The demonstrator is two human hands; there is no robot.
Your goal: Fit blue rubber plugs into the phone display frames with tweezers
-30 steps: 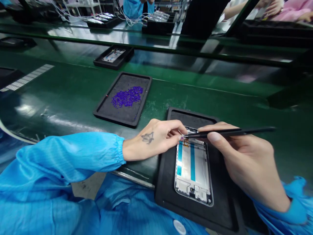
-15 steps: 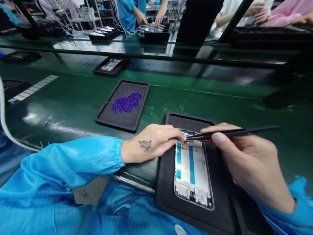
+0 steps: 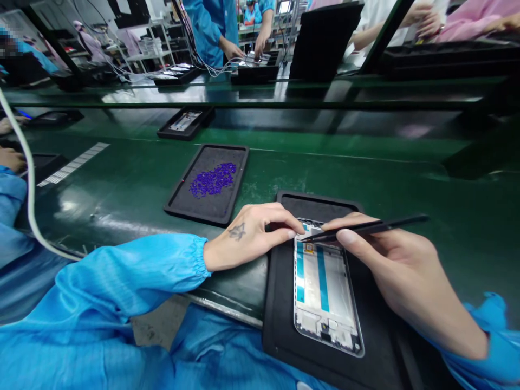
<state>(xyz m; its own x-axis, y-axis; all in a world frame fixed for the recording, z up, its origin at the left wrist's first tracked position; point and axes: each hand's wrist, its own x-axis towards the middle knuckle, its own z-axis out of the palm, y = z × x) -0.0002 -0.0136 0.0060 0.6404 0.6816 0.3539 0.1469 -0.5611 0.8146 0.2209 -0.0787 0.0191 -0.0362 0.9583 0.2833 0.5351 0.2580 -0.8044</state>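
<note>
My right hand (image 3: pixel 390 254) grips black tweezers (image 3: pixel 365 226). Their tips touch or hover just over the upper part of an opened phone frame (image 3: pixel 335 281). At the frame's upper left edge, my left hand (image 3: pixel 254 235) has thumb and forefinger drawn together in a pinch; what lies between the fingertips is too small to tell. The silvery frame shows blue strips and a small gold-coloured flex piece (image 3: pixel 309 248) below the tweezer tips. It rests in a black tray (image 3: pixel 280 319), tilted slightly toward me.
Another black tray (image 3: pixel 179 203) holds a heap of small purple pieces (image 3: pixel 213 180). Farther back a black tray (image 3: pixel 164 131) carries another phone frame (image 3: pixel 186 121). A white cable (image 3: pixel 30 189) hangs at left. Other people's hands work across the green bench (image 3: pixel 134 179) and at far left.
The tweezer tips and my right hand have shifted left over the phone frame. My left thumb and forefinger have parted a little at the knuckles. The whole view has tilted slightly.
</note>
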